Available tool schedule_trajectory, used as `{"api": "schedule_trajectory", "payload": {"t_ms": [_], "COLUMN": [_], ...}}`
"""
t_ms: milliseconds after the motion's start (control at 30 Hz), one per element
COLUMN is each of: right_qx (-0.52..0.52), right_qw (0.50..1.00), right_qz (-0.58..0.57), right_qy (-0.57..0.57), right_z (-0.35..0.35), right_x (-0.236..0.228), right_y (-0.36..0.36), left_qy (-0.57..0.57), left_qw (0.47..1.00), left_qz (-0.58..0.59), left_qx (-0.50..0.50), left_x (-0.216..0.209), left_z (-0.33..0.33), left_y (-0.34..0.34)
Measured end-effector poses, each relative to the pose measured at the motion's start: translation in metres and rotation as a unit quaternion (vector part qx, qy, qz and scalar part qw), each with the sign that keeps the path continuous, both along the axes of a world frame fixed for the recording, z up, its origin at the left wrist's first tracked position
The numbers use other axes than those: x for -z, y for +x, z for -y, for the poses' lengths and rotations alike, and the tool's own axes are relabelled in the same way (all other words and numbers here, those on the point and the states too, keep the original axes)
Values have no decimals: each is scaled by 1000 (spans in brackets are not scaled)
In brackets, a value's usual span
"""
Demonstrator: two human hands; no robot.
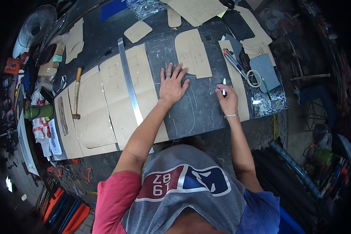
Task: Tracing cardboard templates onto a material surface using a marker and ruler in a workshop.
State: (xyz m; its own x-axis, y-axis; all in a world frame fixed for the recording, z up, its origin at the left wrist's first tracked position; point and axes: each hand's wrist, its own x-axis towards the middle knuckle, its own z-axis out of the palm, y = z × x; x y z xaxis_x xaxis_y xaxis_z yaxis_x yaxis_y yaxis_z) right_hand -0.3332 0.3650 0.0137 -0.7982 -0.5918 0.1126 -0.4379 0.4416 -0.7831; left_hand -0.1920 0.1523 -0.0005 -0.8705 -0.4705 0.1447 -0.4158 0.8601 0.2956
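My left hand (173, 86) lies flat with its fingers spread on the dark worktable (191, 117). Its fingertips reach the lower left edge of a brown card pattern piece (193, 50), which has a curved corner and pen marks. To the right, my right hand (227, 99) is closed around a slim white pen (224, 86), held upright just above the table; whether its tip touches the surface cannot be made out. Left of my left hand, a long steel ruler (129, 80) rests across large marked card sheets (109, 82).
A hammer (77, 93) lies on the card at left. A silver tool with a red end (234, 62), a tape roll (254, 79) and a grey sheet (266, 68) lie at right. Smaller card pieces (138, 31) sit toward the back. A fan (35, 30) stands far left.
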Motion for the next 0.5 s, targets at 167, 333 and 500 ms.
{"api": "schedule_trajectory", "payload": {"t_ms": [167, 333, 500], "right_qx": [30, 11, 0], "right_qw": [998, 980, 996], "right_qz": [53, 118, 29], "right_qy": [-1, -160, -88], "right_z": [15, 81, 150], "right_x": [-1, 28, 21], "right_y": [-9, -60, -105], "left_qy": [-15, -11, -20], "left_qw": [1000, 1000, 1000], "left_qz": [14, 9, 15], "left_qx": [-1, 0, -1], "left_x": [-2, -1, -1], "left_z": [0, -2, -1], "left_y": [-3, -4, -3]}}
